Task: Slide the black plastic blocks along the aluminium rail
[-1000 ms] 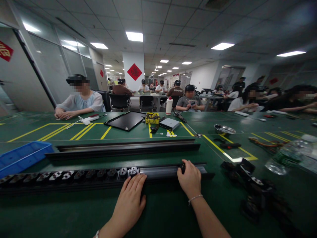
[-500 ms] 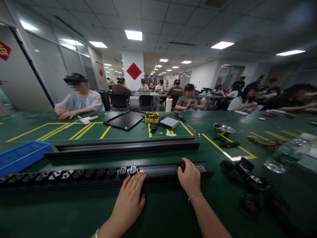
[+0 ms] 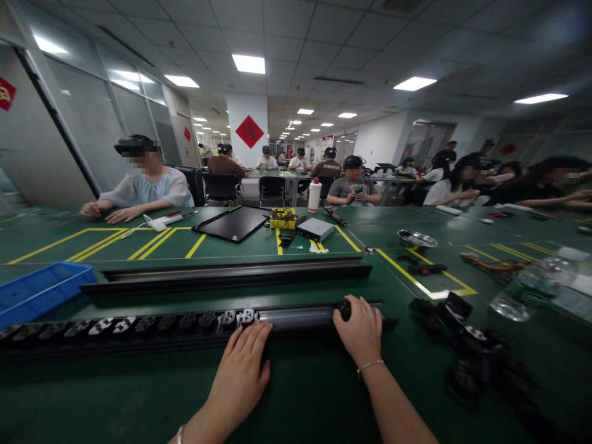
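A long black rail [image 3: 296, 319] lies across the table in front of me. Black and white socket modules [image 3: 187, 322] sit in a row along its left part, while the channel between my hands is bare. My left hand [image 3: 243, 364] lies over the near edge, fingers stretched out flat beside the last light-coloured module [image 3: 247, 316]. Towards the rail's right end, my right hand [image 3: 361, 327] has its fingers closed around a small black module [image 3: 343, 310]. Most of that piece is hidden by the fingers.
A second black rail [image 3: 226, 274] lies behind the first. At left is a blue bin [image 3: 46, 287]; at right, a pile of black modules [image 3: 481, 351] and a plastic bottle [image 3: 522, 290]. A flat black panel [image 3: 234, 223] and metal bowl [image 3: 417, 239] lie farther back. People sit around.
My right hand has shifted slightly to the right and turned a little, with the black module still in its fingers. The left hand stays on the rail. A seated person's hand moved left.
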`<state>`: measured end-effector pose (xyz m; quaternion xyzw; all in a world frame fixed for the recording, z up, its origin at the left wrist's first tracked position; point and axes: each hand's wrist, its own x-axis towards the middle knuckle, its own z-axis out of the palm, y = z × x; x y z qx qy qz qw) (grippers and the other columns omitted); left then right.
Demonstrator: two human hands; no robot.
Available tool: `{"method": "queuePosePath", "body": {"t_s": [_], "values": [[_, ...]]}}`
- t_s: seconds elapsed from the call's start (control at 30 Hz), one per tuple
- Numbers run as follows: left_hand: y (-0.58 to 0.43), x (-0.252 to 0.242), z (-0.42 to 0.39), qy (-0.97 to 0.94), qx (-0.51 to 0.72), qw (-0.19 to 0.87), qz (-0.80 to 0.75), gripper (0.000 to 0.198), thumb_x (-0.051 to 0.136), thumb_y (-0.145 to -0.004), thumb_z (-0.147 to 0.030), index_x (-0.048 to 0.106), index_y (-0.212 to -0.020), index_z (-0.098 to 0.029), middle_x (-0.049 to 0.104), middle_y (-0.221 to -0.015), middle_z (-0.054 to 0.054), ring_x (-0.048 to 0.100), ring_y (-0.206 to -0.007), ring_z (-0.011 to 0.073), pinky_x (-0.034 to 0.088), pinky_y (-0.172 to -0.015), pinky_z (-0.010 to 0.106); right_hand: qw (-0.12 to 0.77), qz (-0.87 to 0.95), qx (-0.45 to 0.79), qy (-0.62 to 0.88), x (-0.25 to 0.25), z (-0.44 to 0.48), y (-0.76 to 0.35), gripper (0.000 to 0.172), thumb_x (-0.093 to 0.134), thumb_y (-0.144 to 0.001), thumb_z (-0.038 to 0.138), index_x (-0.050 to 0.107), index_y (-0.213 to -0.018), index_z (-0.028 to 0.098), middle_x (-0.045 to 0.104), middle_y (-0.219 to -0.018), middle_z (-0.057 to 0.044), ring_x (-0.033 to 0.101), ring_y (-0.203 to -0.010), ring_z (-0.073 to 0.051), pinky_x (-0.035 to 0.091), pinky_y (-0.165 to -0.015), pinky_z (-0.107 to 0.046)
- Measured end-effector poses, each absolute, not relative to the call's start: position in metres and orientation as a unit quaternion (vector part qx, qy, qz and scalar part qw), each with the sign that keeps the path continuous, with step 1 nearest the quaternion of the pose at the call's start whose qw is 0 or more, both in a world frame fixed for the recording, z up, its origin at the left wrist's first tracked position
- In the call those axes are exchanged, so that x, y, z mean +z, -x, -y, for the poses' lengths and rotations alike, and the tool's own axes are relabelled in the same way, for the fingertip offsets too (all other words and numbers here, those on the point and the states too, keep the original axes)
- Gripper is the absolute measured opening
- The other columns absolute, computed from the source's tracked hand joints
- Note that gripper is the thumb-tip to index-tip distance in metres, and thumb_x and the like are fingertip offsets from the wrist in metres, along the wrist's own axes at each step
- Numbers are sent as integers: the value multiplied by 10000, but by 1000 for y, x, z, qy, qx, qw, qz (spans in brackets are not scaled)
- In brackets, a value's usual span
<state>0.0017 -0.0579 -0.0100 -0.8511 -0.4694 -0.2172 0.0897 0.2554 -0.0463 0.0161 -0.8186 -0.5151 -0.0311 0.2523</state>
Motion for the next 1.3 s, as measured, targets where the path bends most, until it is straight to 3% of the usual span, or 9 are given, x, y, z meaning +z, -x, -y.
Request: {"method": "queuePosePath", "body": {"t_s": [0.63,1.3], "values": [[-1,-9,57,855,-205,91,468,563,453,-773,-155,385,-1328,-221,543,-1306,47,478,-1212,203,322,-1059,428,260,509,-15,820,16,45,-256,454,410,-794,323,531,-1187,131,555,-1260,-110,362,-1282,-239,88,-1099,-447],[-1,-9,58,853,-210,89,469,572,465,-766,-158,387,-1329,-227,544,-1306,40,488,-1202,200,314,-1064,414,257,508,-12,822,17,44,-257,451,400,-802,310,537,-1189,124,556,-1249,-124,373,-1275,-253,147,-1086,-454]]}}
